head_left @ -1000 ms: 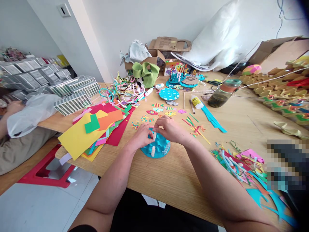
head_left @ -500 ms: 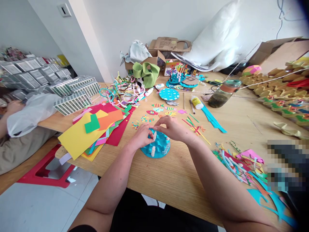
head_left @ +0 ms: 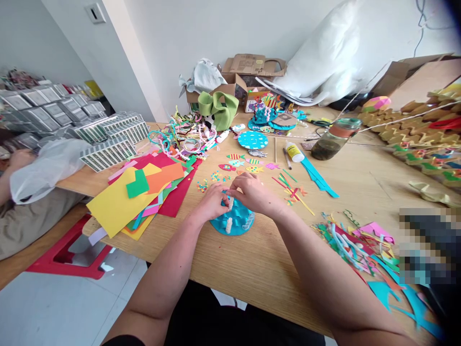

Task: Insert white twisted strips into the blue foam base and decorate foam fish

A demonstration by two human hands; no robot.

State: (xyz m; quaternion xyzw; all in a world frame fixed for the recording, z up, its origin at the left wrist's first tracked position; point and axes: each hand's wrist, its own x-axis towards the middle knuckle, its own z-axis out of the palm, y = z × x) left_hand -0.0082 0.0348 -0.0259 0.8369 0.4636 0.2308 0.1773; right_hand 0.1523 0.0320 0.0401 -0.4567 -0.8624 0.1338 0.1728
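A round blue disc (head_left: 236, 230) lies on the table below both hands, with raised, wavy blue strips on it. White fuzzy pieces like pipe cleaner stand on it; one front piece (head_left: 229, 225) is free of my fingers. Another white pipe cleaner piece (head_left: 231, 203) is at the fingertips of my left hand (head_left: 214, 202), which is closed in a pinch. My right hand (head_left: 254, 192) arches over the disc's far side, fingers bent and closed, tips close to those of the left. Whatever it may hold is hidden. Several paper fish (head_left: 254, 169) lie beyond the hands.
Coloured sheets (head_left: 108, 204) are stacked at left; paper scraps (head_left: 360, 245) lie at right. Behind are a glue bottle (head_left: 295, 152), a glass jar (head_left: 334, 139), a blue spotted disc (head_left: 252, 140) and cardboard boxes (head_left: 248, 62). Another person's hand (head_left: 19, 161) is at far left.
My right hand has shifted slightly, its fingertips drawing a little lower and closer to the left fingertips. The left hand and the disc stay almost in place.
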